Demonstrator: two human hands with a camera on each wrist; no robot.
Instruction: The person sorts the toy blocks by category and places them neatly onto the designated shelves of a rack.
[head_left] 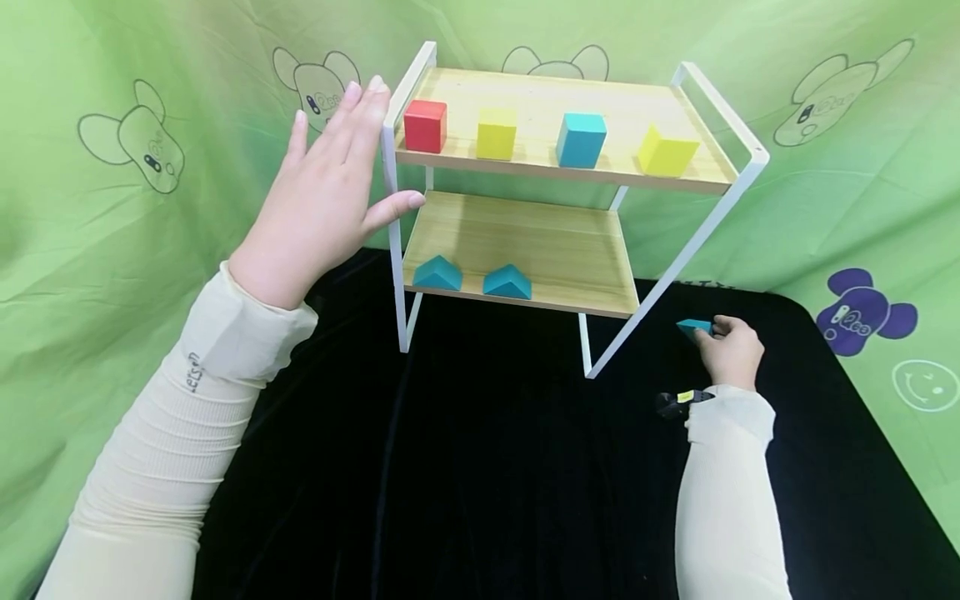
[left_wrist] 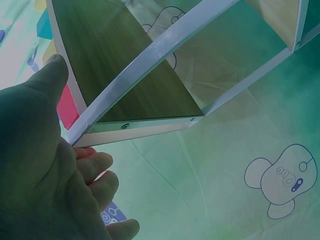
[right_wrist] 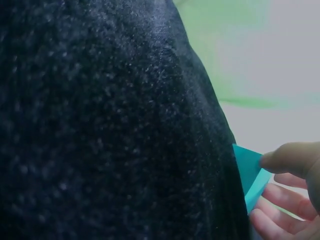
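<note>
Block (head_left: 693,327), teal, pinched in my right hand (head_left: 731,352) down on black cloth (head_left: 487,467), just right of shelf (head_left: 570,179). Fingers clamped on it. My left hand (head_left: 322,196) flat, fingers straight, against shelf's white frame, likely so it stayed put.

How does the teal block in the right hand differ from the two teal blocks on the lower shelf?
The teal block in the right hand is pinched by fingers over the black cloth; the two teal prisms on the lower shelf rest untouched, ridge up, side by side. The held one is partly hidden, so its shape is unclear. All three share one teal colour.
</note>
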